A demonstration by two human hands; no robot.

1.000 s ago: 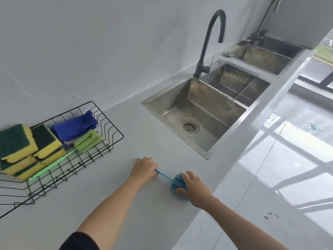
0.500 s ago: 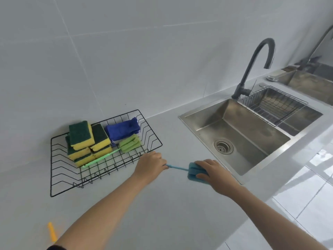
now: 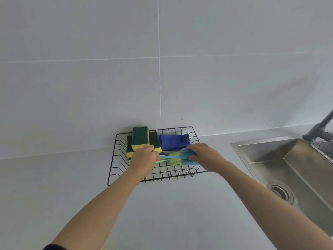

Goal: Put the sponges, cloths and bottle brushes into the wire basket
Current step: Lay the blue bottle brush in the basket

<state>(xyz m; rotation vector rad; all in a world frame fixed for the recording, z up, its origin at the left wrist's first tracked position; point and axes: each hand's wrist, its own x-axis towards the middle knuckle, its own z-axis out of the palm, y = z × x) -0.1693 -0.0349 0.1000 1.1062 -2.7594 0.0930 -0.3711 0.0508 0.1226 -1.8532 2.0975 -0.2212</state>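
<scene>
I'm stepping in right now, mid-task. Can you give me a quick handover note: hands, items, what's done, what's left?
Left hand: gripping the handle end of the blue bottle brush.
Right hand: gripping its sponge head, over the wire basket.
In the basket: green-and-yellow sponges, blue cloth, green bottle brush.
Left: lower the blue brush in and let go. No other loose items are in view on the counter.

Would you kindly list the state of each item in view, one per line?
Blue bottle brush: held at both ends, over the basket.
Left hand: closed on the brush handle.
Right hand: gripping the brush's sponge head.
Wire basket: upright on the counter, partly filled.
Sponges: stacked inside.
Blue cloth: folded, inside.
Green bottle brush: lying inside.
Sink: empty, dry.
</scene>
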